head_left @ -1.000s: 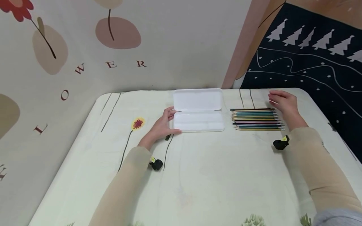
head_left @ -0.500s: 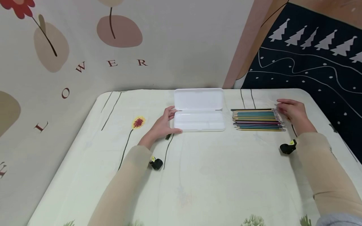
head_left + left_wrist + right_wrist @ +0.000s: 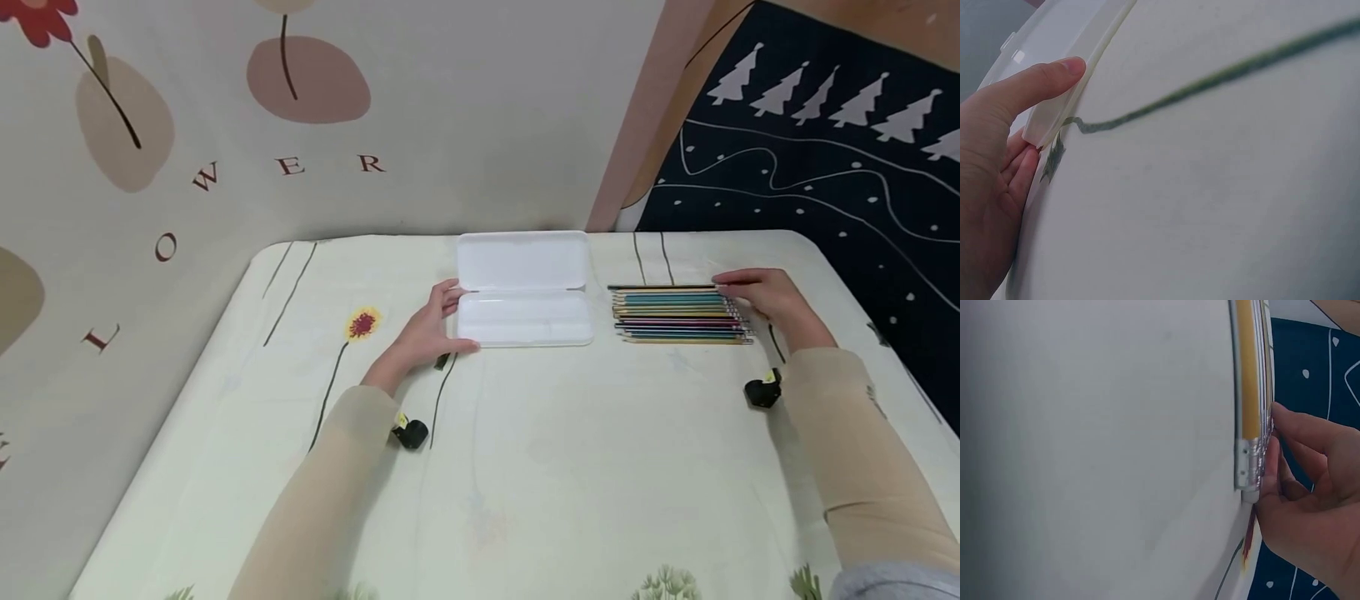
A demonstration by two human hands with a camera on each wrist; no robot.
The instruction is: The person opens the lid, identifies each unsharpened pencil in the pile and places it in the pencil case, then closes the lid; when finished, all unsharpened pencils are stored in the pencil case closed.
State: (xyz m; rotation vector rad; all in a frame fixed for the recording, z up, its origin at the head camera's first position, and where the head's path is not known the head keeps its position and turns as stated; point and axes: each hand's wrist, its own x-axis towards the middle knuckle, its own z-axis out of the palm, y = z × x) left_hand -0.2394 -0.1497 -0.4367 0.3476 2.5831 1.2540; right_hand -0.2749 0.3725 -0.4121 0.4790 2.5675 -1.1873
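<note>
A white plastic pencil case (image 3: 525, 321) lies open at the back of the table, its lid (image 3: 521, 260) folded back. My left hand (image 3: 423, 337) holds the left end of the case. In the left wrist view the thumb (image 3: 1044, 81) lies over the front rim and the other fingers reach the corner. To the right of the case lies a row of pencils (image 3: 675, 315), eraser ends toward the right. My right hand (image 3: 772, 298) pinches at the eraser end of the rearmost, dark pencil (image 3: 656, 287). In the right wrist view a yellow pencil (image 3: 1249, 381) stands nearest the camera.
A pale cloth (image 3: 585, 467) with printed flowers and stems covers the table. Behind it rises a wall hanging (image 3: 480, 125) with printed letters. A dark cloth with white trees (image 3: 810, 167) hangs at the right, beyond the table's edge.
My right hand first drew back to the right, then came in to the eraser ends of the pencils, fingers closing together. The left hand stays on the case.
</note>
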